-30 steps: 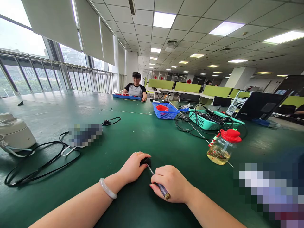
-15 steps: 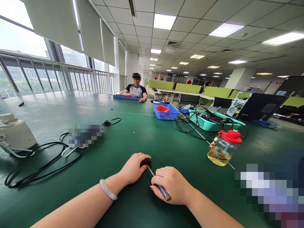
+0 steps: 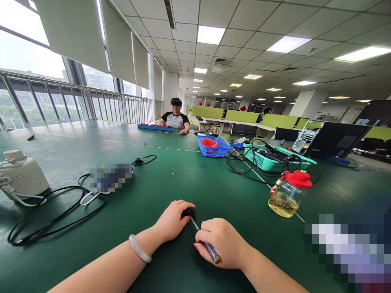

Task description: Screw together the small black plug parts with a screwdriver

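My left hand (image 3: 172, 219) is closed over a small black part (image 3: 190, 212) and presses it onto the green table (image 3: 171, 179). A pale bangle sits on that wrist. My right hand (image 3: 222, 243) is closed round a thin screwdriver (image 3: 205, 242) with a dark purple handle. Its metal tip slants up and left into the black part. The two hands lie close together near the table's front edge.
A glass jar with a red lid (image 3: 287, 194) stands to the right. Behind it are a teal basket of cables (image 3: 275, 156) and a blue basket (image 3: 213, 145). A white appliance (image 3: 21, 175) and black cables (image 3: 58, 211) lie left. A person (image 3: 175, 118) sits at the far end.
Both hands keep the same grip on the part and the screwdriver. The view has shifted slightly, so everything sits a little lower in the picture.
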A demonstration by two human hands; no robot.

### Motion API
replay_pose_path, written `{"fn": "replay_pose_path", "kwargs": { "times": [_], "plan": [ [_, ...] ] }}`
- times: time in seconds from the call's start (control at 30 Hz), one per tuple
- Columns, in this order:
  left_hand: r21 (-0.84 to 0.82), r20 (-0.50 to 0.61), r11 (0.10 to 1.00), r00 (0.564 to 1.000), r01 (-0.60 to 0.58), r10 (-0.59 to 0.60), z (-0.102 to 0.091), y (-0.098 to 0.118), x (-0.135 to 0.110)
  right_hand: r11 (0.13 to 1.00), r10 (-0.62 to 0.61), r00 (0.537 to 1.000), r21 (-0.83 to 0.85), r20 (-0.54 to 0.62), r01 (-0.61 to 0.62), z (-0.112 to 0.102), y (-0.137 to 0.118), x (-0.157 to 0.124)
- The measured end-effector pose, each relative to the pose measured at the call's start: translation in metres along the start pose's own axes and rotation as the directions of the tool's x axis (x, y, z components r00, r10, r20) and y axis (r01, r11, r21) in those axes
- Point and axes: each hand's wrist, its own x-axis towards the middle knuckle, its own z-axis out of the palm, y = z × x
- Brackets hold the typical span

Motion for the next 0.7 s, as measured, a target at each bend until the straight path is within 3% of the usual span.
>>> {"fn": "replay_pose_path", "kwargs": {
  "times": [0.33, 0.7],
  "plan": [
    [0.008, -0.003, 1.000, 1.000, 0.000, 0.000, -0.0004, 0.0002, 0.0003, 1.000, 0.008, 1.000, 0.009, -0.005, -0.008, -0.0011, -0.0009, 0.0012],
    [0.001, -0.027, 0.999, 0.999, 0.040, -0.040, 0.0003, 0.0020, 0.0001, 0.998, 0.054, 0.994, 0.036, -0.095, -0.051, -0.0010, -0.0006, 0.0021]
  ]
}}
